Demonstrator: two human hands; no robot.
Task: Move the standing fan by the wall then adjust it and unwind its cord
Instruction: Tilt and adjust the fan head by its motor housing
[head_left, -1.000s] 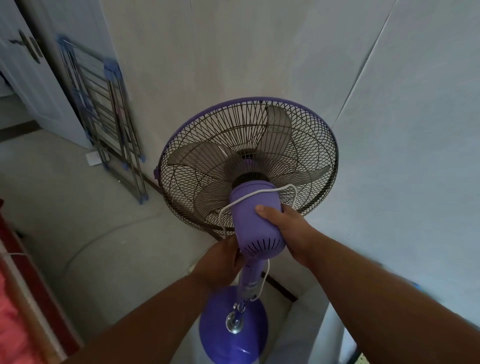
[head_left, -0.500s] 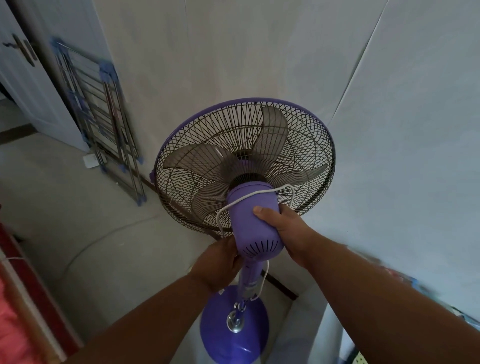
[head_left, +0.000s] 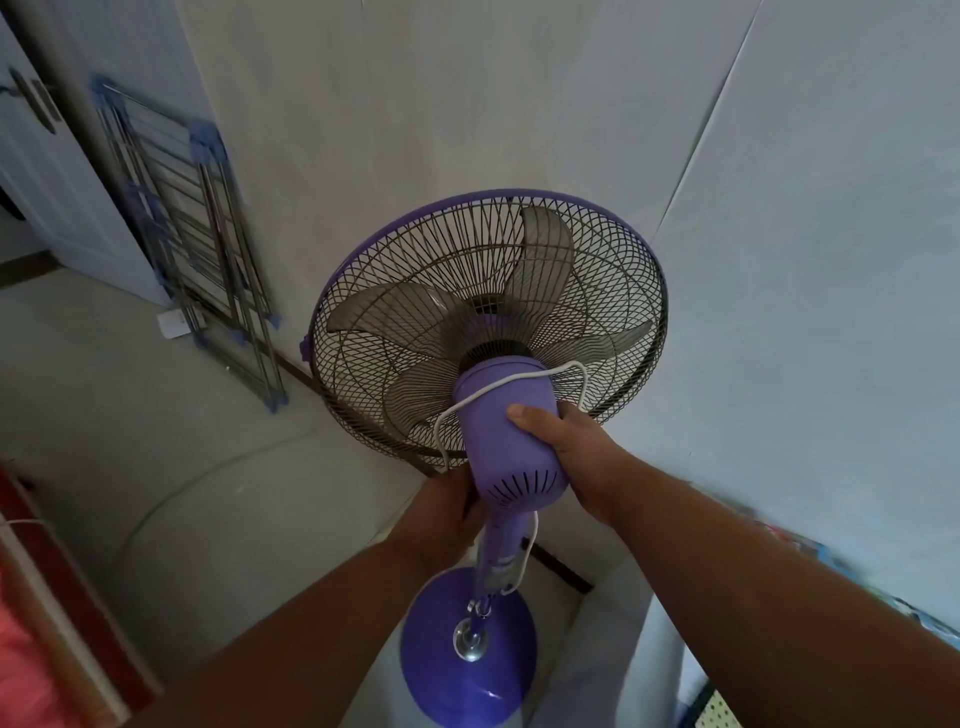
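Observation:
The purple standing fan stands close to the pale wall, its wire cage facing the wall and its round base on the floor below. A white cord loops over the purple motor housing and hangs down along the pole. My right hand grips the right side of the motor housing, thumb on top. My left hand holds the fan's neck just under the housing on its left side.
A folded metal drying rack with blue joints leans on the wall to the left, beside a white door. A red-edged piece of furniture sits at the lower left. A white object stands right of the base.
The fan and both hands hold nearly the same pose; the view has drifted slightly, with the drying rack sliding a little left in the frame.

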